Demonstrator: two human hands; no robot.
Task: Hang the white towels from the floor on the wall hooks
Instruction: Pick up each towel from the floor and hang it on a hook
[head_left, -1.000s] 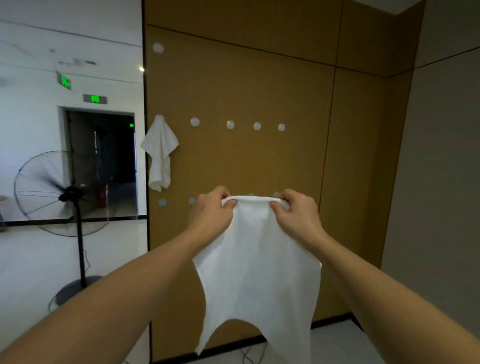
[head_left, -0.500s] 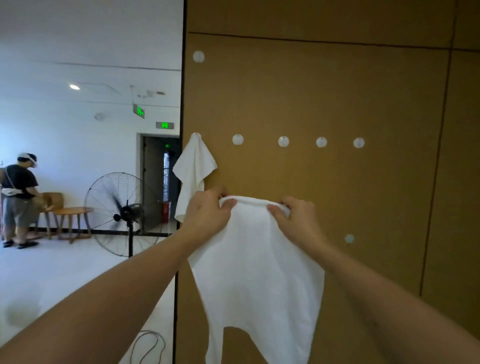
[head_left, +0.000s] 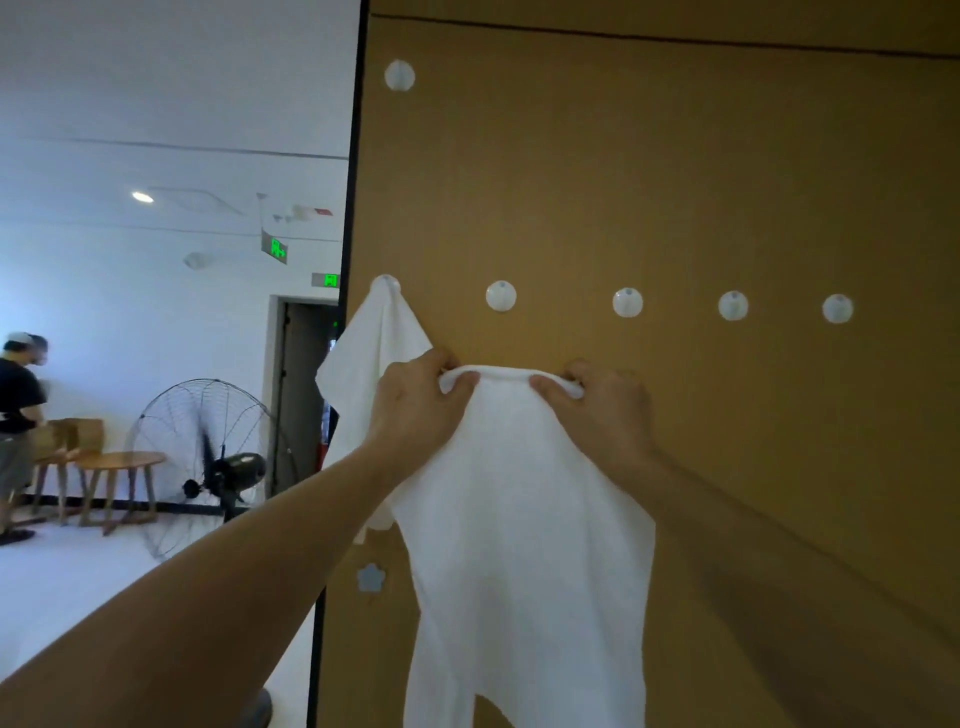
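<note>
Holding one white towel (head_left: 524, 525) up against the brown wall panel (head_left: 727, 171): left hand (head_left: 415, 410) and right hand (head_left: 602, 415) each pinch its bunched top edge, thumbs in front of the cloth, the other fingers curled behind it and mostly hidden. The towel's lower end runs off the bottom of the frame, and both forearms are cut off there too. Towels in view: two. The second white towel (head_left: 363, 374) already hangs from the leftmost hook (head_left: 385, 283) of the middle row; that hook is almost wholly covered by cloth, and the towel's lower right part is hidden behind the left hand and the held towel. Round white hooks in that row: five, four of them bare; the nearest bare hook (head_left: 501, 295) sits just above the held towel's top edge, between the two hands and apart from the cloth. One more round hook (head_left: 399, 75) is higher up near the panel's left edge. One flower-shaped hook (head_left: 372, 578) shows below, beside the held towel; anything further along that level is behind cloth. Left of the panel: one standing fan (head_left: 208, 467), partly hidden by the left forearm, one small wooden table (head_left: 119, 462), and one person (head_left: 18, 415) cut by the frame edge.
</note>
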